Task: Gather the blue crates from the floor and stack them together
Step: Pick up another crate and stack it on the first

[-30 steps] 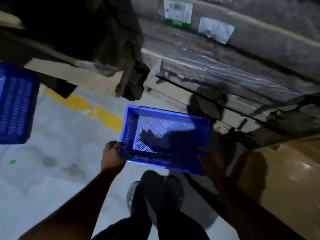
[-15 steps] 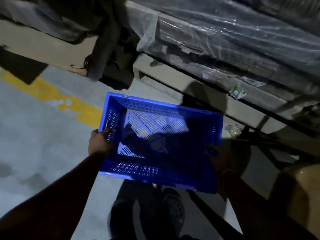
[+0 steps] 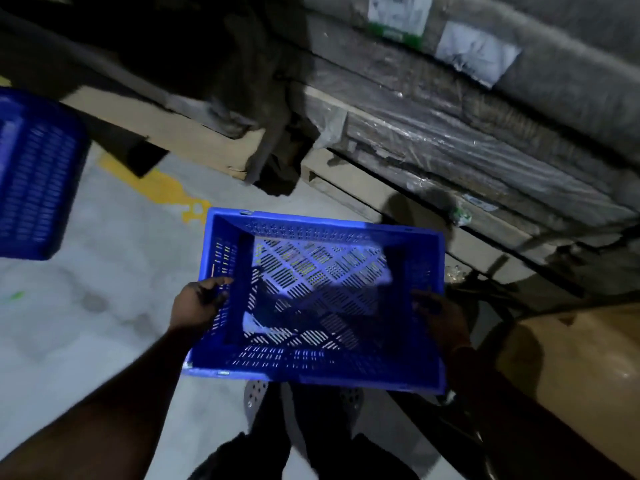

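The blue crate [image 3: 318, 299] was held off the floor at centre frame, above the person's shoes [image 3: 256, 400]. The left hand [image 3: 197, 306] gripped its 9 o'clock wall, fingers curled over the rim; the right hand [image 3: 440, 317] clasped the 3 o'clock wall. The perforated plastic looked light and stiff, best carried by opposite rims. A second crate [image 3: 34, 174] stood at 9 o'clock. The grey concrete floor [image 3: 104, 289] carried a yellow line [image 3: 162, 188]; wrapped pallets [image 3: 467, 161] filled 1 o'clock in dim light.
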Motion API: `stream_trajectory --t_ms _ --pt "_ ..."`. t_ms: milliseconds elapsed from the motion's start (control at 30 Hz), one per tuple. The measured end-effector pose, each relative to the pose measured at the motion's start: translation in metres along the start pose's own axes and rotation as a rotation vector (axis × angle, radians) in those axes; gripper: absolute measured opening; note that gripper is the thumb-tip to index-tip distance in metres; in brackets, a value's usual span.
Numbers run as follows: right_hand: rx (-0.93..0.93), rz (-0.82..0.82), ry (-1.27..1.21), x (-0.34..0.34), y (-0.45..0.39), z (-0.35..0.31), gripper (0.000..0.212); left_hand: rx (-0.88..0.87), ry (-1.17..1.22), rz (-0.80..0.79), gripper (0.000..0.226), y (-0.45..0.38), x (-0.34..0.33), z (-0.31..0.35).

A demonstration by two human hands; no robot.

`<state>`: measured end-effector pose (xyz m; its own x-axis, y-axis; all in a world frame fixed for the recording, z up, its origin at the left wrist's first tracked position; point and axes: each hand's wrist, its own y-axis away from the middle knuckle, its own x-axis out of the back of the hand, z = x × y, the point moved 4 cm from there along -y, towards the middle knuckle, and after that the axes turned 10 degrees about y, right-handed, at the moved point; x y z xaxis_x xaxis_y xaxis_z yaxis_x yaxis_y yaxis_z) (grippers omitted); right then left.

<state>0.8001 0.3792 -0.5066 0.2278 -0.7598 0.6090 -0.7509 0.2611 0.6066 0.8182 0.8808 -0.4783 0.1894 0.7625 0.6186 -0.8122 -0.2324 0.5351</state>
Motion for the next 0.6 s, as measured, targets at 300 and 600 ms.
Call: stream_trajectory --t_ms 300,600 --pt "0.253 -0.126 0.326 0.077 0.117 -0.152 0.034 0.127 0.251 0.257 0.022 0.185 0.122 0.026" --pt "0.660 -0.319 0.611 0.063 0.208 -0.268 0.025 0.386 0.489 0.610 0.027 0.409 0.143 -0.028"
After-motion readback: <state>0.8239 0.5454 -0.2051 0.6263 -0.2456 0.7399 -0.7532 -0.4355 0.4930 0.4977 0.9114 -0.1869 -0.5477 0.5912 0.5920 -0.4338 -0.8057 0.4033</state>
